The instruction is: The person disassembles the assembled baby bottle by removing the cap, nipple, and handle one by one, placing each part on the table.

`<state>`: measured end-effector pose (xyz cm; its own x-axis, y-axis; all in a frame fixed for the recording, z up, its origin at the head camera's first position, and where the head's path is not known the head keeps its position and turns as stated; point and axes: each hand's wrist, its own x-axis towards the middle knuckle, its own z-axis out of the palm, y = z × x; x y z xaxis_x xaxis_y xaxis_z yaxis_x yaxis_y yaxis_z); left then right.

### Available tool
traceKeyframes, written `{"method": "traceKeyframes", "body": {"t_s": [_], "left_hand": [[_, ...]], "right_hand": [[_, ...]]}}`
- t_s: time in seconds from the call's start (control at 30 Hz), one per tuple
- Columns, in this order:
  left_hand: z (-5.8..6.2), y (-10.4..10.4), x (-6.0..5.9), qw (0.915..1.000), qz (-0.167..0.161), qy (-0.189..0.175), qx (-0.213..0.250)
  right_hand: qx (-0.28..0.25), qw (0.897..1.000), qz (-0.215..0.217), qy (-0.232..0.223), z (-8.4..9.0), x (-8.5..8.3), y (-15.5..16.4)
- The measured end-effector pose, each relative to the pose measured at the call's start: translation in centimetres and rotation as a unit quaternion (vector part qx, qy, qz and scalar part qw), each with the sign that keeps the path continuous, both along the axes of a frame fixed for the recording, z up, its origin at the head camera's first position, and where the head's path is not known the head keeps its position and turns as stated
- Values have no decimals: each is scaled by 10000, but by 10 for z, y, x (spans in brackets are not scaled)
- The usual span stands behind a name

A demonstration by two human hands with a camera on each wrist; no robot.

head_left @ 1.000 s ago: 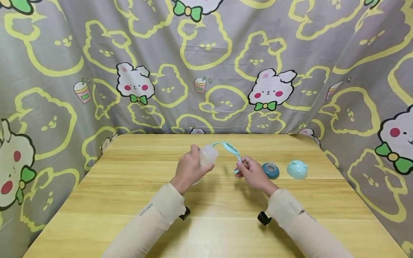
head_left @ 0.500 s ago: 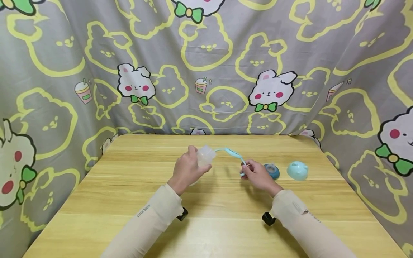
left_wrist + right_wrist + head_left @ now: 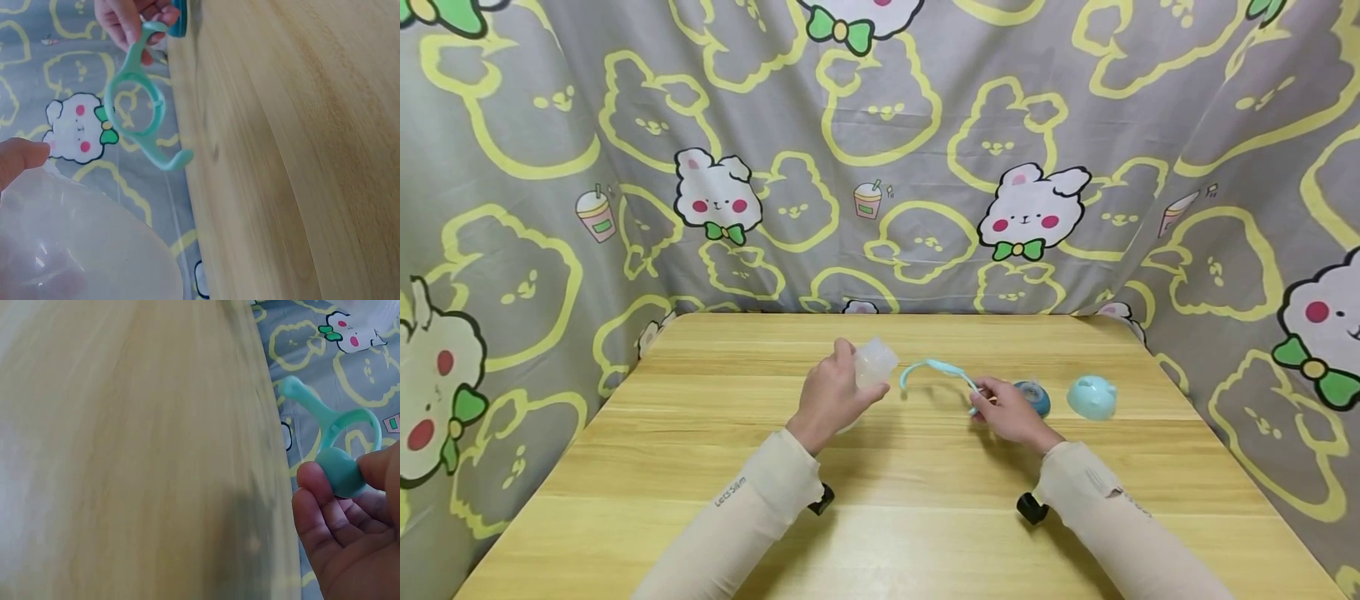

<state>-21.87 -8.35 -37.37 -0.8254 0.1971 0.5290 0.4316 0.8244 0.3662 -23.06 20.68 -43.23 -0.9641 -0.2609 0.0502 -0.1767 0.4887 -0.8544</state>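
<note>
My left hand [image 3: 832, 392] grips a translucent baby bottle [image 3: 874, 363], tilted with its open-looking neck toward the upper right; in the left wrist view the bottle's rounded body [image 3: 94, 244] fills the lower left. My right hand [image 3: 1009, 410] pinches one end of a mint-green bottle handle [image 3: 943, 367]. The handle has a ring in the middle and a curved grip on either side, as the left wrist view shows. It hangs above the table, apart from the bottle. Partly behind the right hand lies a dark blue screw collar [image 3: 1033, 398] with a clear middle.
A light blue dome cap [image 3: 1092, 397] with small ears rests right of the collar. Everything is on a wooden table [image 3: 715, 375]. A grey patterned curtain [image 3: 917, 125] hangs behind and at both sides. Each wrist carries a small black camera.
The handle has come away from the bottle's neck, moving right and down with my right hand, and now shows flatter. The left hand and bottle have shifted slightly left.
</note>
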Motion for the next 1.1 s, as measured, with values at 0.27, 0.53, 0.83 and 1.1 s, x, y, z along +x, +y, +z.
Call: {"method": "traceKeyframes", "body": {"t_s": [0.27,0.53,0.83,1.1], "left_hand": [[1,-2,1,10000,27,-53,10],[1,-4,1,10000,54,-62,24],[0,-4,0,10000,66,-24,39],[-2,-2,0,10000,59,12,7]], "right_hand": [[90,9997,-71,-200,-5,0,2],[392,9991,58,-127,-10,-1,6],[587,9979,96,-255,-9,-1,7],[558,9977,136,-365,-9,-2,8]]}}
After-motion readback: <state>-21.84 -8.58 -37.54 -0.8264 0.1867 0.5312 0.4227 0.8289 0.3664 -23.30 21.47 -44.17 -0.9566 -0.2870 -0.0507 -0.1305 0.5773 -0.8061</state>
